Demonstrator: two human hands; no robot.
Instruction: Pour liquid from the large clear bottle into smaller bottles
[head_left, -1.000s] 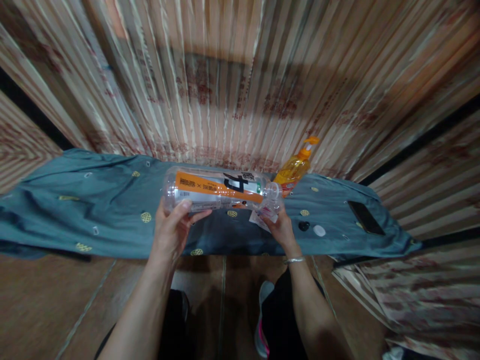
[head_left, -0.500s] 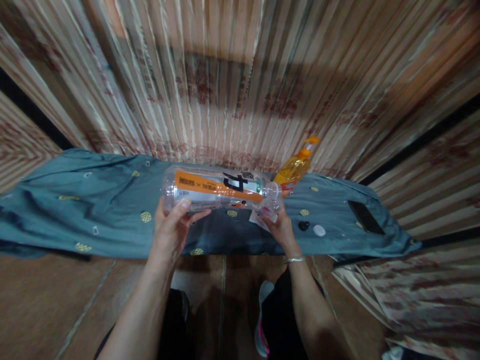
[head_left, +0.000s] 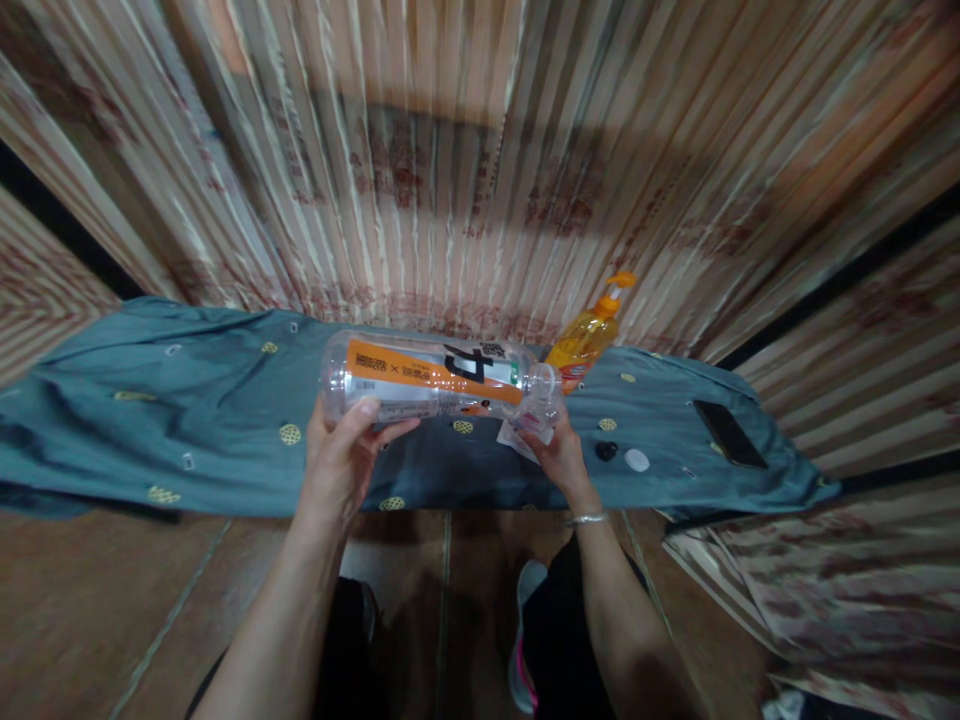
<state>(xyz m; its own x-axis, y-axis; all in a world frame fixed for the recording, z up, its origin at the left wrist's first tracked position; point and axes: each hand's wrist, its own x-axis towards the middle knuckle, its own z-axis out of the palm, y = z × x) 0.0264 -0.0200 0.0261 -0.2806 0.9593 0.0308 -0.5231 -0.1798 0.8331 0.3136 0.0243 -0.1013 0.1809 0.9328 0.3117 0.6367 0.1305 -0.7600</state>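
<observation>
A large clear plastic bottle with an orange and silver label lies sideways in the air above the cloth, its neck to the right. My left hand grips its base end, thumb on the near side. Around the neck end, my right hand is closed on a smaller clear plastic piece with a pinkish tint. Whether that piece is a small bottle or a container, and whether it touches the large bottle's neck, I cannot tell. Behind the neck stands an orange pump bottle.
A teal cloth with yellow prints covers the narrow table. On it, to the right, lie a small black item, a white disc and a dark phone. Pleated striped curtain hangs close behind, with dark bars at both sides.
The large bottle has rolled slightly about its length, so its label print sits a little differently. Both hands keep nearly the same place.
</observation>
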